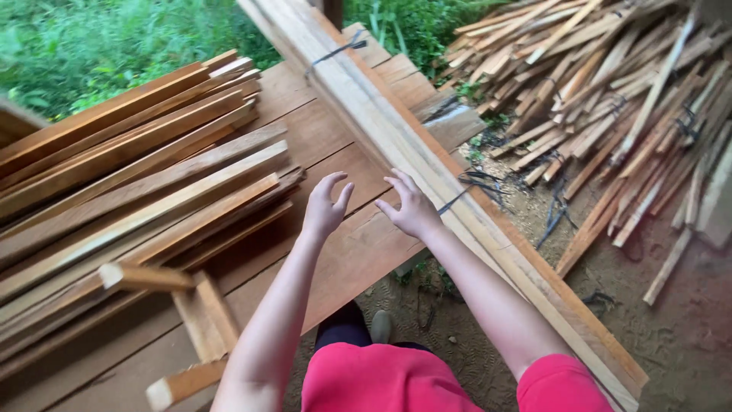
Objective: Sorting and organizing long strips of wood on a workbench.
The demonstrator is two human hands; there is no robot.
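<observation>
Nearest the camera: red garment [396, 381] at bottom edge; both forearms extend forward from it over the bench.
Left hand [326, 207]: released, fingers spread and slightly curled, grasping nothing; it hovers above the plank bench top [335, 152].
Right hand [412, 207]: released, fingers spread, grasping nothing; it sits just beside the tied bundle of long boards [396, 130].
Bundle position: lies diagonally across the bench, from lower right to the top centre; dark straps [335, 53] bind it.
Handling judgement: grip the bundle with both hands at either side of a strap, palms clear of splintered edges, for balanced control.
Left side: loose slats [130, 183] stacked on the bench.
Far right: scrap wood pile [610, 99] on the soil.
Background: green grass [114, 38].
</observation>
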